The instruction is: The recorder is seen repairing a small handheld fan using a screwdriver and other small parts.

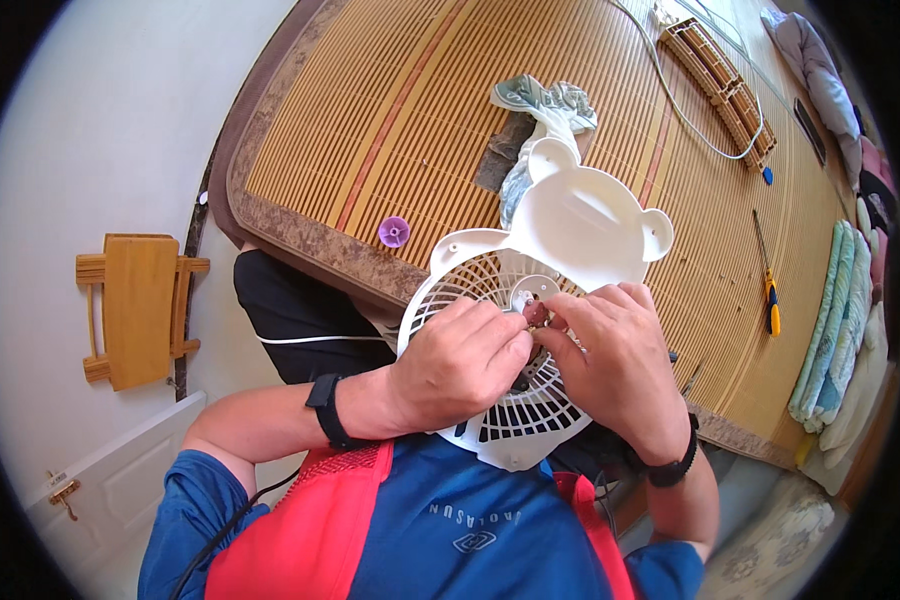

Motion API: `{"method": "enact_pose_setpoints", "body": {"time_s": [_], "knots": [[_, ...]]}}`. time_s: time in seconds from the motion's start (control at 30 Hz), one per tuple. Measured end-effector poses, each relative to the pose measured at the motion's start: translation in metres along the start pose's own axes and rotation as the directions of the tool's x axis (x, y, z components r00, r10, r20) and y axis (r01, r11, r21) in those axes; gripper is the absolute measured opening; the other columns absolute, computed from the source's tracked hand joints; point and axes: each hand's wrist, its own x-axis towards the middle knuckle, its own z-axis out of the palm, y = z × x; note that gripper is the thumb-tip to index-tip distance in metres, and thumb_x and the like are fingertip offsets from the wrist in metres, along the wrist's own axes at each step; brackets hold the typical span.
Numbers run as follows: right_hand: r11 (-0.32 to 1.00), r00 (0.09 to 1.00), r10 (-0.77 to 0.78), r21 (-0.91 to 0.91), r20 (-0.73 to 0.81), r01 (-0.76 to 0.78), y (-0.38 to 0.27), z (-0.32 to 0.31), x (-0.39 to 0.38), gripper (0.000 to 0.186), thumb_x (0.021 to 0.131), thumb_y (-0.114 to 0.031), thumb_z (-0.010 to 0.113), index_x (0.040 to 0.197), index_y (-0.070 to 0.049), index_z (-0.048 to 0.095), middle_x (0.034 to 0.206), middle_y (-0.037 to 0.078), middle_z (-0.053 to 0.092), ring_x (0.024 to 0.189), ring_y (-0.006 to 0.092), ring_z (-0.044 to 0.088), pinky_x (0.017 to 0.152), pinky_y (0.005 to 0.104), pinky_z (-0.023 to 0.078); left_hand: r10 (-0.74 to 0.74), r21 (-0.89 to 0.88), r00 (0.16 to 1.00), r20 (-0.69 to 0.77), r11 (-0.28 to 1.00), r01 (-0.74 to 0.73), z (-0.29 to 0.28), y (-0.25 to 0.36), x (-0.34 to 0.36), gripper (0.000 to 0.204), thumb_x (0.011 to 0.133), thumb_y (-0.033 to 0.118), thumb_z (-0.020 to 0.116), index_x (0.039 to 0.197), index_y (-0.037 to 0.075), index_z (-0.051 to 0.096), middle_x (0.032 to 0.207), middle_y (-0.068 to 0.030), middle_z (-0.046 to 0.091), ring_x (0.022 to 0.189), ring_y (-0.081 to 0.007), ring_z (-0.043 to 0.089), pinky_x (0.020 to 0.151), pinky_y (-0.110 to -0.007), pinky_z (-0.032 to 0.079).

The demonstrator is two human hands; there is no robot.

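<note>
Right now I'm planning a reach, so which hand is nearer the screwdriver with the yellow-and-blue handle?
Right. The right hand is over the white grille, left of the screwdriver; the left hand is over the same grille, farther left.

Brown-edged slatted tan mat [320,160] beneath 1 purple round piece [394,232], 1 yellow-and-blue screwdriver [772,304], 1 white cord [736,157]

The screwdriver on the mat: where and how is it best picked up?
Probably by its thick yellow-and-blue handle, with the right hand, from above: the screwdriver lies flat on the slatted mat, handle end nearer the person, thin shaft pointing away.
</note>
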Motion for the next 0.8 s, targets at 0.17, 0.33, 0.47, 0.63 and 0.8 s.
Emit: {"method": "enact_pose_setpoints", "body": {"time_s": [0.17, 0.33, 0.47, 0.63, 0.8], "knots": [[0.986, 0.992, 0.115, 0.116, 0.060, -0.121, 0.005, 0.005, 0.019, 0.016, 0.095, -0.011, 0.083, 0.110, -0.006, 0.082, 0.095, 0.015, 0.081, 0.098, 0.0371, 0.077, 0.093, 0.0492, 0.056, -0.116, -0.157, 0.990, 0.085, 0.979, 0.128, -0.003, -0.007, 0.005, 0.031, 0.086, 0.002, 0.084, 0.115, -0.003, 0.075, 0.116, -0.0167, 0.077, 0.095, -0.0351, 0.073, 0.085, -0.046, 0.060], [0.992, 0.986, 0.119, 0.027, 0.113, -0.122, 0.008, 0.002, 0.029, 0.016, 0.098, -0.009, 0.081, 0.113, -0.005, 0.085, 0.100, 0.015, 0.083, 0.102, 0.0383, 0.077, 0.096, 0.0494, 0.057, -0.160, -0.110, 0.977, 0.142, 0.978, 0.176, -0.020, -0.010, 0.007, 0.027, 0.089, 0.001, 0.085, 0.114, 0.000, 0.075, 0.120, -0.0174, 0.079, 0.099, -0.0351, 0.074, 0.091, -0.047, 0.059], [0.991, 0.975, 0.136, -0.043, 0.174, -0.130, 0.009, 0.005, 0.023, 0.016, 0.100, -0.009, 0.077, 0.113, -0.004, 0.086, 0.101, 0.016, 0.084, 0.103, 0.0382, 0.077, 0.096, 0.0499, 0.057, -0.147, -0.122, 0.963, 0.226, 0.976, 0.178, -0.026, -0.010, -0.004, 0.025, 0.090, 0.002, 0.084, 0.113, 0.000, 0.075, 0.124, -0.0181, 0.080, 0.105, -0.0357, 0.075, 0.095, -0.048, 0.059], [0.989, 0.980, 0.113, -0.112, 0.162, -0.095, 0.014, 0.014, 0.023, 0.016, 0.095, -0.008, 0.076, 0.107, -0.007, 0.086, 0.098, 0.016, 0.083, 0.102, 0.0378, 0.078, 0.093, 0.0501, 0.057, -0.128, -0.134, 0.970, 0.209, 0.978, 0.158, -0.023, -0.009, -0.005, 0.024, 0.091, 0.004, 0.083, 0.113, -0.001, 0.075, 0.125, -0.0187, 0.080, 0.107, -0.0358, 0.074, 0.096, -0.048, 0.059], [0.982, 0.987, 0.059, -0.186, 0.152, -0.030, 0.019, 0.020, 0.024, 0.017, 0.087, -0.006, 0.076, 0.101, -0.009, 0.086, 0.093, 0.015, 0.083, 0.100, 0.0358, 0.079, 0.088, 0.0486, 0.056, -0.124, -0.127, 0.947, 0.295, 0.978, 0.167, -0.022, -0.012, -0.002, 0.026, 0.093, 0.004, 0.079, 0.118, -0.002, 0.074, 0.123, -0.0193, 0.079, 0.107, -0.0360, 0.074, 0.095, -0.047, 0.059]]}}
